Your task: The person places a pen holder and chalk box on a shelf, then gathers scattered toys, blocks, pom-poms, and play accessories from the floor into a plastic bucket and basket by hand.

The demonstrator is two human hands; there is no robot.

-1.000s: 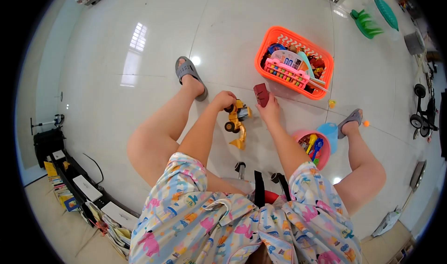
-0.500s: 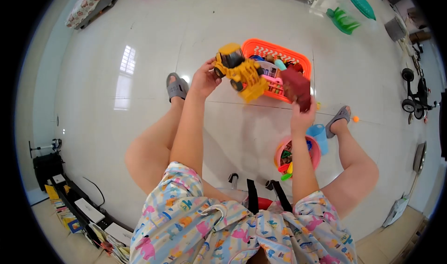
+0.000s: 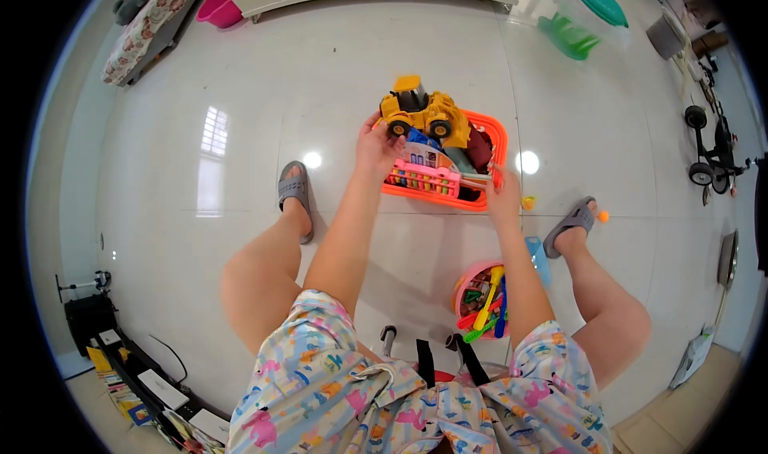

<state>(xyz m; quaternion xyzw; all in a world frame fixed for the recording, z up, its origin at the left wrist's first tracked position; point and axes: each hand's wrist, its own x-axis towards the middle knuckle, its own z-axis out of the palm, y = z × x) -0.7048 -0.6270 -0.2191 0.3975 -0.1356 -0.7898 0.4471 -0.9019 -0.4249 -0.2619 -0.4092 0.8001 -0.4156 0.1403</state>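
My left hand point(image 3: 374, 146) grips a yellow toy loader point(image 3: 422, 114) by its rear and holds it over the back of an orange basket point(image 3: 436, 195) full of toys. My right hand point(image 3: 504, 196) is at the basket's right rim, fingertips against the edge. A dark red block point(image 3: 479, 149) sits inside the basket just beyond those fingertips; I cannot tell whether the fingers still touch it. A pink toy abacus point(image 3: 424, 177) lies along the basket's near side.
A pink bucket point(image 3: 462, 284) of small toys and a blue cup point(image 3: 534, 256) stand between my legs. My grey slippers point(image 3: 294, 192) flank the basket. A green-lidded tub point(image 3: 588, 10), a tricycle point(image 3: 708, 146) and a small orange ball point(image 3: 602, 216) lie to the right.
Both hands lifted from the floor and reached forward to the basket. The loader went up and over the basket; the dark red block moved from my raised right hand into the basket.
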